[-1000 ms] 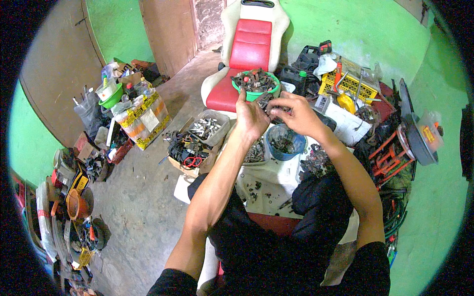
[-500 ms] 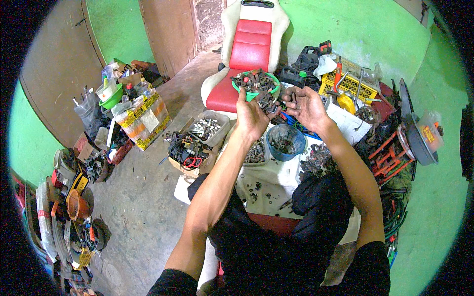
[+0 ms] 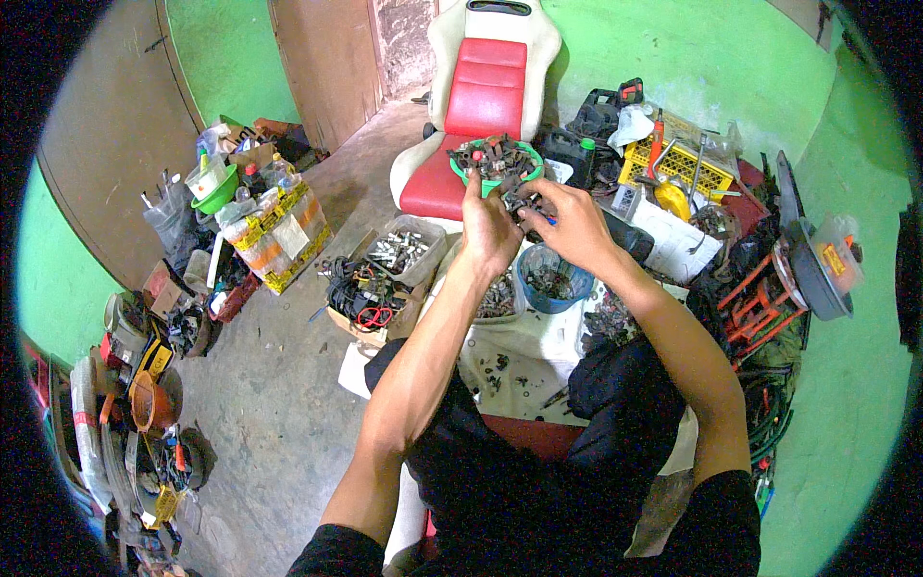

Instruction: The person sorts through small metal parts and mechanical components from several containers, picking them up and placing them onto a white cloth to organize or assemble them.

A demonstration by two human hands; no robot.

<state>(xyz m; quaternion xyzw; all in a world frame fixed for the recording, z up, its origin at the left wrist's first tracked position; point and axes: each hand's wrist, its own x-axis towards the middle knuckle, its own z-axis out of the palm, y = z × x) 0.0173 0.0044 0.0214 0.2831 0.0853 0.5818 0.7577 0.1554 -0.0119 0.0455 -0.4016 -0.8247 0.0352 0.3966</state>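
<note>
My left hand (image 3: pixel 490 231) is cupped palm up with its thumb raised, holding several small dark metal parts (image 3: pixel 514 202). My right hand (image 3: pixel 577 226) reaches over from the right, its thumb and fingers closed together at those parts; what exactly sits between the fingertips is too small to tell. Just beyond both hands, a green basin (image 3: pixel 538 171) heaped with dark and rusty parts rests at the red and white car seat (image 3: pixel 486 87). Below the hands stand a blue bowl (image 3: pixel 556 298) of small dark pieces and a pale tub (image 3: pixel 498 306) of metal bits, partly hidden by my left forearm.
To the left sit a clear tray (image 3: pixel 409 250) of shiny metal pieces and a box (image 3: pixel 361 298) of cables. A dark heap of parts (image 3: pixel 611 313) lies by my right forearm. Further right are a yellow crate (image 3: pixel 639 163) and an orange rack (image 3: pixel 764 308). A taped box (image 3: pixel 279 236) stands left.
My right hand has moved left, from beside my left hand to over its palm, its fingers now at the held parts. My left hand stays almost in place.
</note>
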